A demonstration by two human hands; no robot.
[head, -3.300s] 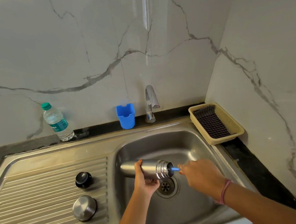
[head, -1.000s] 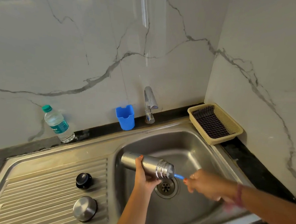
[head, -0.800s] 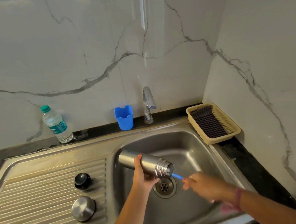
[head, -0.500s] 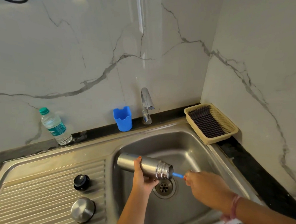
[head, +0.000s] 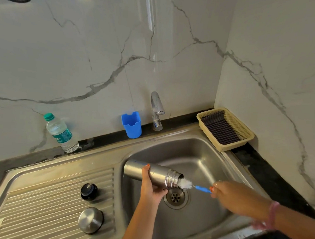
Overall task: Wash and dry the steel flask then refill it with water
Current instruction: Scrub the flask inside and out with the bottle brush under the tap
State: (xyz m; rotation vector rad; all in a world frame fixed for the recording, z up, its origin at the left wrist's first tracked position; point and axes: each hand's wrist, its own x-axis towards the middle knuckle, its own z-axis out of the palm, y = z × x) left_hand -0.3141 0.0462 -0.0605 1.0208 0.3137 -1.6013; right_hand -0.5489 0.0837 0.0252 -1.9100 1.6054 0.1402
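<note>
Flask (head: 154, 173): lying sideways above the sink (head: 202, 159), mouth toward the drain (head: 175, 196).
Left hand (head: 151, 186): fingers wrapped round the flask's middle from below.
Right hand (head: 235, 196): pinching the blue brush (head: 195, 186) handle; white bristles at the flask's mouth.

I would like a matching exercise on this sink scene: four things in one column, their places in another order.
1. steel flask
2. blue plastic cup
3. clear water bottle with green cap
4. dark checked cloth

a. inside the beige basket
b. held by the left hand over the basin
c. left of the tap
d. behind the drainboard

Pairs: 1-b, 2-c, 3-d, 4-a
</note>
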